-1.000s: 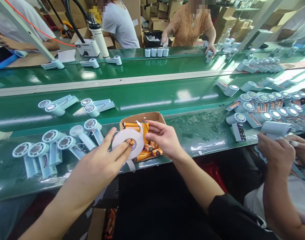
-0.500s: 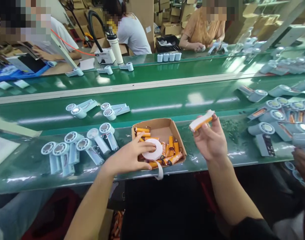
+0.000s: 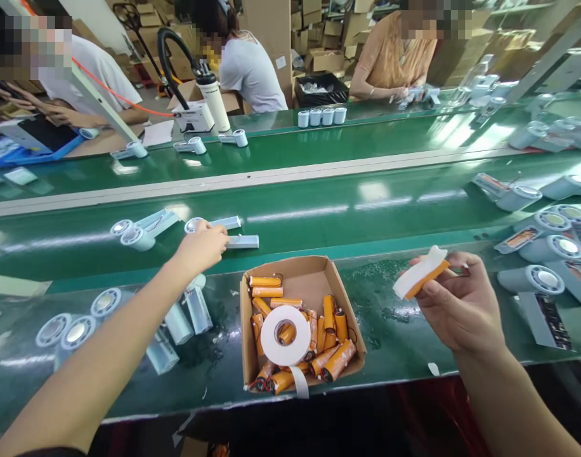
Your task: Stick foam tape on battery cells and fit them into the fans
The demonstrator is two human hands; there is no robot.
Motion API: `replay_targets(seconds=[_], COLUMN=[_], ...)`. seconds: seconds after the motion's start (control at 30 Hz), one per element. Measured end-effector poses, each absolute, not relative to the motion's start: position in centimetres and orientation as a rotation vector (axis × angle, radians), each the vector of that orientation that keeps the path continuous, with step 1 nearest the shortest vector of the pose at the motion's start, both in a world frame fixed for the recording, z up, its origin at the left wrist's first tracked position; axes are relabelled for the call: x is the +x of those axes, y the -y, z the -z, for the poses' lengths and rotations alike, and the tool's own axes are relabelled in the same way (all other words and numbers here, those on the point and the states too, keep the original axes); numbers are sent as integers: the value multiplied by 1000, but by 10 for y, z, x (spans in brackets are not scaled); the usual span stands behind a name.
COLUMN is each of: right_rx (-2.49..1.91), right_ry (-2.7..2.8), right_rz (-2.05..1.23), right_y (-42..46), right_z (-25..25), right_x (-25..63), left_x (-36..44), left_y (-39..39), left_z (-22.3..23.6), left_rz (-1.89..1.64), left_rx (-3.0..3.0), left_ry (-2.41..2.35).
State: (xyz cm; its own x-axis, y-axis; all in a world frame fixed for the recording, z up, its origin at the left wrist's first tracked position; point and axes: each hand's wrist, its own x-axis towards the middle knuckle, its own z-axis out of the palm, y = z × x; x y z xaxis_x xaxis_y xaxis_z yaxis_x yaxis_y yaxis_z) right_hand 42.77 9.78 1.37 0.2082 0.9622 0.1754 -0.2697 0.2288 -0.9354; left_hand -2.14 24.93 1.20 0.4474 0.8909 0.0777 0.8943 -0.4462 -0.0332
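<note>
My left hand (image 3: 205,244) is stretched out over the green belt, its fingers closed on a light-blue handheld fan housing (image 3: 243,242); its round head is hidden under the hand. A second fan housing (image 3: 226,222) lies just behind it. In my right hand (image 3: 462,304), raised at the right, an orange battery (image 3: 428,279) is pinched between thumb and fingers. A strip of white tape (image 3: 418,271) lies along the battery, one end sticking up. Between my hands, a roll of white tape (image 3: 269,336) rests on several orange batteries (image 3: 338,360) in a cardboard box (image 3: 309,276).
Several fan housings (image 3: 200,308) lie at the left on the near table, partly behind my left forearm. More fan parts (image 3: 542,279) crowd the right side. Across the belt (image 3: 309,209), people sit working. A white machine with a black hose (image 3: 195,117) stands there.
My left hand has left the tape roll and reached forward and left to a fan housing on the belt. My right hand, still holding the taped battery, appears farther right and lower.
</note>
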Motion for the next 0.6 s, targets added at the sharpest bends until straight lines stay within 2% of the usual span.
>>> replay_targets(seconds=[0.23, 0.4, 0.6], right_rx=[-962, -1120, -1365], right_ry=[1263, 1518, 2259], right_rz=[-1006, -1007, -611], right_y=[-216, -268, -269], right_z=[-10, 13, 3], right_x=[379, 346, 326], left_x=[113, 119, 119], left_y=[-280, -306, -310], left_z=[-18, -23, -19], left_rz=[-319, -333, -97], left_rx=[-2763, -2877, -2780], left_ry=[1578, 1685, 1911])
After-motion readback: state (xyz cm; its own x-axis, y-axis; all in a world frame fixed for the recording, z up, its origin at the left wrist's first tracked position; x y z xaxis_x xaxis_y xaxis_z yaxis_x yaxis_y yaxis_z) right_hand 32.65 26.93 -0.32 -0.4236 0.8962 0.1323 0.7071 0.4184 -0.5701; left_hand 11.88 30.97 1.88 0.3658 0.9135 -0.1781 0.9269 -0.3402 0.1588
